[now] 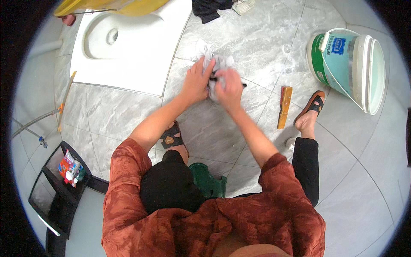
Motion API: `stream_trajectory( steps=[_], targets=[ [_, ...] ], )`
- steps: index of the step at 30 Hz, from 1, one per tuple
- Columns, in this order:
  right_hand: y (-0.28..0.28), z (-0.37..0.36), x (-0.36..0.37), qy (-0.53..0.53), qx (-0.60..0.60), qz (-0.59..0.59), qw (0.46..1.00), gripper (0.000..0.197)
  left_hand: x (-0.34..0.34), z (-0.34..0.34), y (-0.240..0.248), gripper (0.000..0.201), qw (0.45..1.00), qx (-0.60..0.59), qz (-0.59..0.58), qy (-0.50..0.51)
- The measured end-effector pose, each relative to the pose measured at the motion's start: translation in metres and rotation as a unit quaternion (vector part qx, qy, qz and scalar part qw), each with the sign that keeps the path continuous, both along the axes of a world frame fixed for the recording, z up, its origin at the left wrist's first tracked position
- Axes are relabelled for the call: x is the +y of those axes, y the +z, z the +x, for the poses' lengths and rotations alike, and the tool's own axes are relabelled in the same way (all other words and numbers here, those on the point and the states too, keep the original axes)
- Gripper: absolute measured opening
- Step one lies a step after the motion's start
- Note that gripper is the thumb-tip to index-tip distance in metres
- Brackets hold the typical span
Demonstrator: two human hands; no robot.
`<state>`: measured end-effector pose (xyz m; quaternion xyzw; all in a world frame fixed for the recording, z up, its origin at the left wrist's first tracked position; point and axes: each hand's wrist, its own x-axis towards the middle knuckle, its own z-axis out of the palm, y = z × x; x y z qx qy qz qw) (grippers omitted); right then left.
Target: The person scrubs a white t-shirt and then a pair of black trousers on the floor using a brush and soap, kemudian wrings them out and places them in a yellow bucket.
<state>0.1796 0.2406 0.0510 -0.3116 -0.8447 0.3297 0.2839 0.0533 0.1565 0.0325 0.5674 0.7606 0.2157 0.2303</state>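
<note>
The bunched pale cloth [221,63], nine o'clock from the bucket [346,68], should handle soft and light, best gripped by gathered folds; left hand [198,82] clasps it, fingers narrow, right hand [230,88] too blurred to tell.

Whitish cloth [221,62] is crumpled between left hand [198,82] and right hand [229,89] over grey tiles [214,139]; a dark, mostly hidden object [244,85] protrudes rightward.

White toilet [128,75] set in grey tile floor [359,184]. Yellow object [137,8], kind unclear, overlaps its far edge. Stick [68,92]: beside toilet's near left corner. Black rack [58,212], packets [70,169] inside: nearer than toilet. Bucket [349,60]: well right of toilet.
</note>
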Motion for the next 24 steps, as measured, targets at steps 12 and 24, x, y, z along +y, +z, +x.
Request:
stream_trajectory(
  steps=[12,24],
  targets=[
    [-0.046,-0.049,0.178,-0.206,0.063,-0.398,0.892,0.046,0.134,-0.04,0.039,0.03,0.992,0.111,0.018,-0.06],
    [-0.037,-0.004,-0.024,-0.039,-0.039,0.046,0.997,0.033,-0.002,-0.008,0.01,0.071,0.991,0.103,0.089,-0.003]
  ],
)
